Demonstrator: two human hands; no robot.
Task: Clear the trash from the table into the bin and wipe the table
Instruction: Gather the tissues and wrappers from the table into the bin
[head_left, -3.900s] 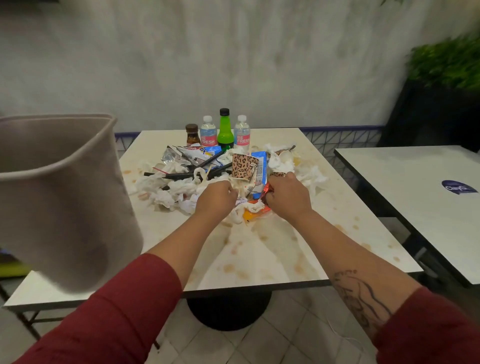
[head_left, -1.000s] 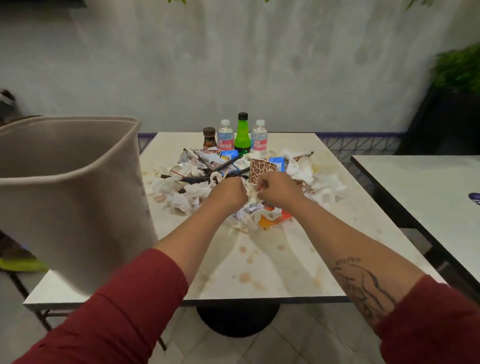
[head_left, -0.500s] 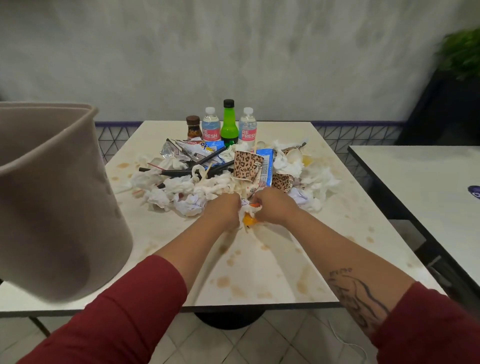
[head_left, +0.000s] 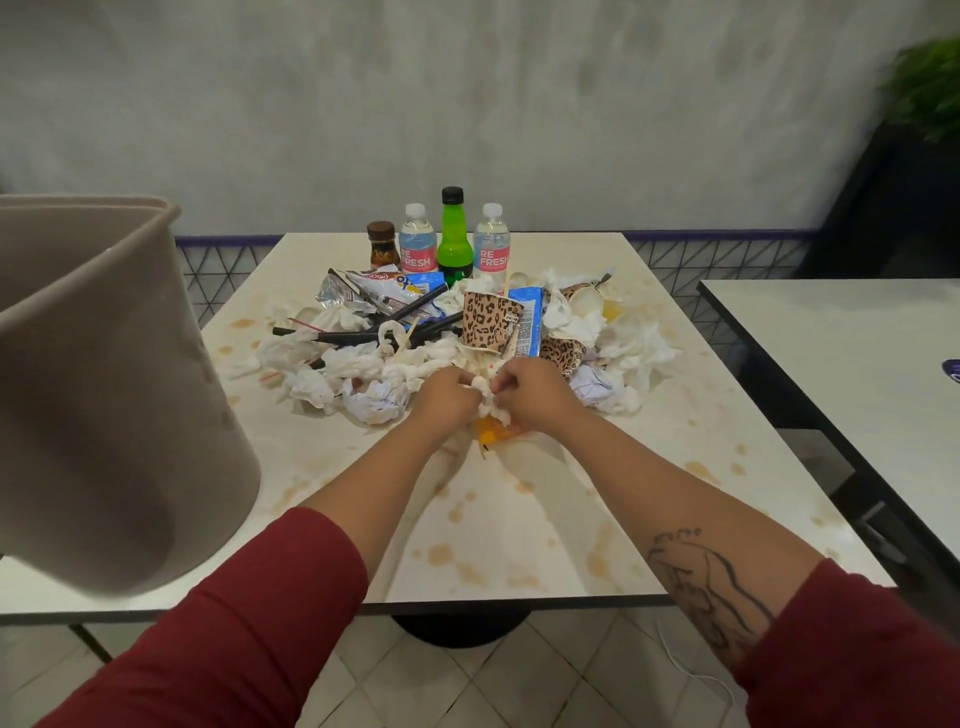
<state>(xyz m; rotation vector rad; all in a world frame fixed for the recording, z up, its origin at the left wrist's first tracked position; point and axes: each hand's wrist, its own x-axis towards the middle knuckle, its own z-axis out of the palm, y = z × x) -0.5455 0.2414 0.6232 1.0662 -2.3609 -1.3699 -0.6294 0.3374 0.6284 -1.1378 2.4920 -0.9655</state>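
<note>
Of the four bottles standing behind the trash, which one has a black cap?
The green bottle, between the two pink-labelled water bottles; theirs are white, and the small sauce bottle has a brown one.

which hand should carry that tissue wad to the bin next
Left, probably: the left hand grips the tissue wad and the bin stands on that side, so the right hand would have to cross over.

near table (head_left: 519, 535) bare | trash pile (head_left: 363, 364) mid | bottles (head_left: 453, 234) behind | bin (head_left: 104, 389) left
</note>
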